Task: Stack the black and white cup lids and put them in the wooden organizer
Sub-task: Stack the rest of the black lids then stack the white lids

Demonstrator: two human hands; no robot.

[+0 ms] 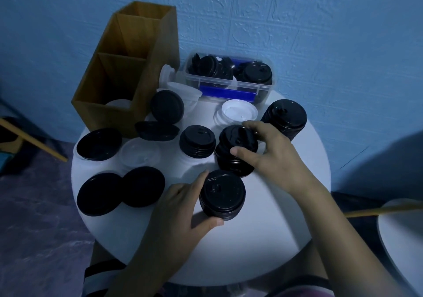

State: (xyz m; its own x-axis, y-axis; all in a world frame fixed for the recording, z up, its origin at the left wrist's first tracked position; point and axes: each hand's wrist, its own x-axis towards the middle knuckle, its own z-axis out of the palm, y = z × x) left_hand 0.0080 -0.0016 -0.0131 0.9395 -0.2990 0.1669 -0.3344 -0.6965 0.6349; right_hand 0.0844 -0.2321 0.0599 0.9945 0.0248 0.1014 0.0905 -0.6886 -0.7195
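On the round white table (263, 228), my left hand (180, 207) grips a stack of black lids (223, 193) near the front. My right hand (267, 152) grips another black lid stack (235, 152) just behind it. Two more black stacks stand at the middle (198, 141) and at the right (285, 119). Single black lids lie at the left (99, 143), (98, 193), (143, 185). A white lid (238, 112) and a translucent one (139, 155) lie among them. The wooden organizer (114, 74) stands at the back left with a white lid (119, 103) in its front compartment.
A clear plastic box (229, 74) with a blue latch holds more black lids at the back. Translucent lids (180, 88) lean beside the organizer. The blue wall is close behind. A second white table edge (398, 239) shows at the right.
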